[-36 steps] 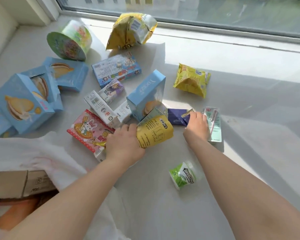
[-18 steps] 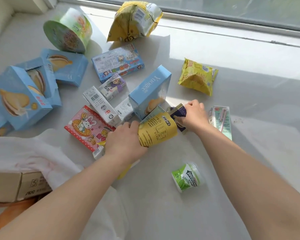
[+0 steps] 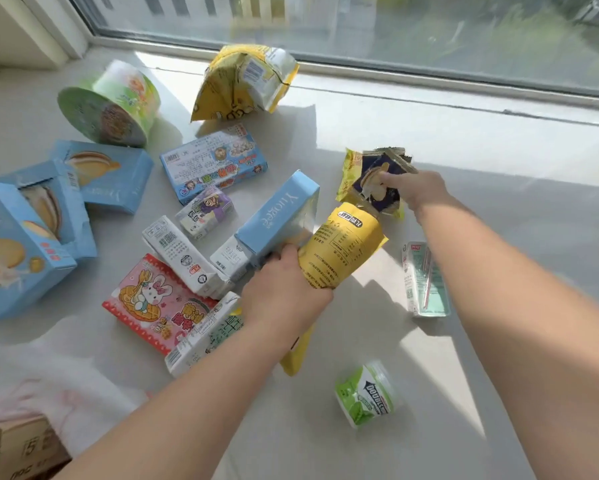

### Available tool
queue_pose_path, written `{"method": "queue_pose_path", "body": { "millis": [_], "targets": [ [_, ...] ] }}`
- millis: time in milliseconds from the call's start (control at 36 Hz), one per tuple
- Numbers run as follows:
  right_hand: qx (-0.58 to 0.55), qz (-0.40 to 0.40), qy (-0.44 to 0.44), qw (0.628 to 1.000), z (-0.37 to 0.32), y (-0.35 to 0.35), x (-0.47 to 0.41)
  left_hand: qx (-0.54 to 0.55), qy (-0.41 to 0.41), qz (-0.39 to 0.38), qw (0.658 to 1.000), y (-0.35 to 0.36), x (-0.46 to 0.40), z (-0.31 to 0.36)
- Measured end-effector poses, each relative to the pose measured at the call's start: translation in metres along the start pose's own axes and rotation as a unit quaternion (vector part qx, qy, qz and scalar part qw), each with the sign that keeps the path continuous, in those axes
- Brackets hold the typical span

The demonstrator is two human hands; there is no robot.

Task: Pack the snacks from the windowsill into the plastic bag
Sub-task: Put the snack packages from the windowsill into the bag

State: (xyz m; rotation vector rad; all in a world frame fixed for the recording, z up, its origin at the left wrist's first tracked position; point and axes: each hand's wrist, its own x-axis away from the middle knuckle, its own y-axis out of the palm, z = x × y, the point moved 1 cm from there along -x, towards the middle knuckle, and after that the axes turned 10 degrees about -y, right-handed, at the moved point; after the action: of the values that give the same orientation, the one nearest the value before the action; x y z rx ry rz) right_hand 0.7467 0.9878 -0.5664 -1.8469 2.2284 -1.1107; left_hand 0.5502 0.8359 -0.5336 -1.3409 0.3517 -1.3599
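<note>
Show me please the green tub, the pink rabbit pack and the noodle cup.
green tub [image 3: 365, 396], head view, label side.
pink rabbit pack [image 3: 152, 299], head view, printed front.
noodle cup [image 3: 100, 116], head view, lid.

— What can't we make out here?
— The cardboard box [image 3: 17, 452] is cut by the bottom-left corner, and a small yellow packet [image 3: 347, 174] sits mostly hidden behind the dark sachets [image 3: 377, 181].
— And the yellow pouch [image 3: 343, 251]?
— Our left hand [image 3: 284, 292] covers its lower part.
</note>
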Motion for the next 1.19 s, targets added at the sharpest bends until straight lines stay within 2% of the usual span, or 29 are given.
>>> {"method": "queue_pose_path", "body": {
  "millis": [111,167,278,361,528,639,722,889,1000,1111,1194],
  "targets": [
    [-0.002,-0.003,0.046,0.999,0.000,0.016,-0.013,0.014,-0.018,0.016,1.000,0.008,-0.018,0.008],
    [0.010,-0.010,0.048,0.999,0.000,0.025,-0.018,0.014,-0.030,0.022,0.999,0.012,-0.028,0.006],
    [-0.021,0.029,0.050,0.998,0.006,0.037,-0.031,0.024,-0.049,0.023,0.998,0.017,-0.047,-0.003],
    [-0.046,0.031,0.023,0.998,0.009,0.040,-0.032,0.055,-0.063,0.019,0.996,0.019,-0.056,-0.004],
    [-0.182,0.012,0.028,0.983,0.025,0.034,-0.029,0.077,-0.062,0.013,0.995,0.022,-0.060,-0.004],
    [-0.266,0.027,0.009,0.964,0.035,0.016,-0.009,0.129,-0.050,-0.026,0.990,0.012,-0.054,-0.009],
    [-0.343,0.040,0.008,0.938,0.041,-0.005,0.017,0.204,-0.035,-0.048,0.977,-0.003,-0.039,-0.013],
    [-0.484,0.036,0.021,0.874,0.043,-0.037,0.092,0.312,0.017,-0.030,0.949,-0.037,0.006,-0.032],
    [-0.462,0.017,-0.017,0.886,0.040,-0.037,0.162,0.367,0.025,-0.001,0.930,-0.059,0.042,-0.057],
    [-0.434,-0.047,-0.081,0.896,0.023,-0.020,0.241,0.399,0.015,0.035,0.916,-0.081,0.081,-0.095],
    [-0.380,-0.072,-0.096,0.917,0.017,-0.003,0.291,0.406,0.012,0.071,0.911,-0.097,0.109,-0.133]
  ]
}}
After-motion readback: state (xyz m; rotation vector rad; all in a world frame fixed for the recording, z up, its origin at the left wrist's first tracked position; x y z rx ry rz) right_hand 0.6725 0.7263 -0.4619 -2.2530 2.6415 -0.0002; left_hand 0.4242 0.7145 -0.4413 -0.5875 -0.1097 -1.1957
